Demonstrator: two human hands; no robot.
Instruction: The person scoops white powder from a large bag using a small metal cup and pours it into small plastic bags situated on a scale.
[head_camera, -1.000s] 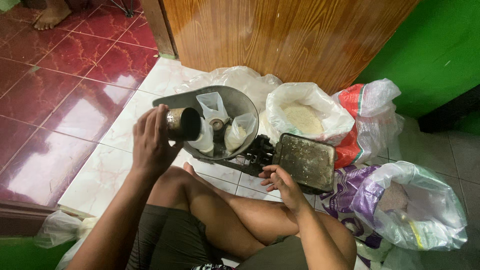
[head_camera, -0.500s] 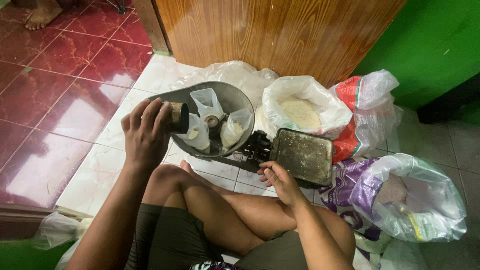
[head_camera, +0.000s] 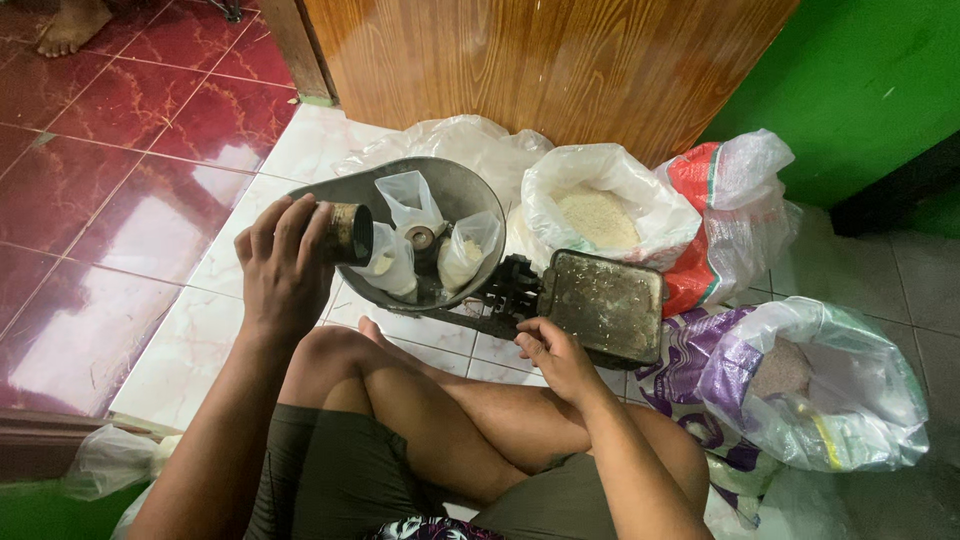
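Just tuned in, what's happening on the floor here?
A person sits cross-legged on the tiled floor at a balance scale. The left hand holds a small metal can tipped over the scale's metal pan, which holds three small clear plastic bags partly filled with white grains. The right hand rests at the edge of the scale's flat platform. An open sack of rice stands behind the scale.

left hand (head_camera: 283, 268): left of centre frame, raised, fingers curled in a closed grip, back of hand to camera | left forearm: runs up from lower left | right hand (head_camera: 556, 357): centre frame, low, fingers loosely bent, holding nothing | right forearm: enters from bottom right | legs: crossed, bare knees at bottom centre
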